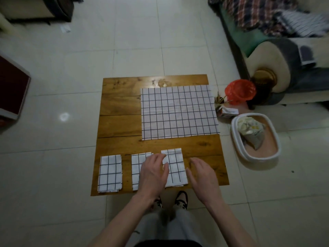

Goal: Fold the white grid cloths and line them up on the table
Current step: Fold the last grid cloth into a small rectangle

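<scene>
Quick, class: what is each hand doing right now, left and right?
Left hand: open, fingers straight, lying over the middle folded cloth and the right folded cloth.
Right hand: open, holding nothing, beside the right folded cloth, over the table.

Ahead of the left fingers [157, 158] a bare strip of worktop [121, 111] runs crosswise, open for a hand to pass. Past it the unfolded cloth [179, 112] covers the far right. Left of those fingers lie two folded cloths [110, 172] with a narrow gap between. Right of the right fingers [195, 162] bare wood reaches the edge; beyond stands a white basket [256, 158].
</scene>
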### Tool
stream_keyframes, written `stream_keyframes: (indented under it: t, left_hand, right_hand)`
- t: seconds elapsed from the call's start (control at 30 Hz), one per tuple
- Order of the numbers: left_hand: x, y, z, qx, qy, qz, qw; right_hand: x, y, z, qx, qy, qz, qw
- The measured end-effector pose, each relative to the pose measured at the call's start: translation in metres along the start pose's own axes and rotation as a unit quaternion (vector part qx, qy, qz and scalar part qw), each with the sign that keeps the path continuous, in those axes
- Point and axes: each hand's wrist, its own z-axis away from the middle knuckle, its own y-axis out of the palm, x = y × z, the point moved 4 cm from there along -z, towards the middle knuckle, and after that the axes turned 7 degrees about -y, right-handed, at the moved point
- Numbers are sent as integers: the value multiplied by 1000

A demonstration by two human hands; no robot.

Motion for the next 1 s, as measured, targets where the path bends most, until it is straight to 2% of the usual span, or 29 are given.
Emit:
stream_keyframes:
  t: [0.17, 0.47, 0.67, 1.0]
  left_hand:
    - [-39, -59, 14, -70, 107, -59, 990]
    - [-95, -92, 18, -98, 168, -131, 972]
    - [-141, -88, 14, -116, 167, -151, 967]
    - [-254, -26, 10, -136, 105, -147, 974]
  right_hand:
    - [39, -64, 24, -102, -68, 60, 991]
    - [40, -157, 37, -179, -37, 101, 978]
    - [-2, -208, 38, -200, -27, 114, 973]
    - [-117, -284, 43, -156, -79, 114, 978]
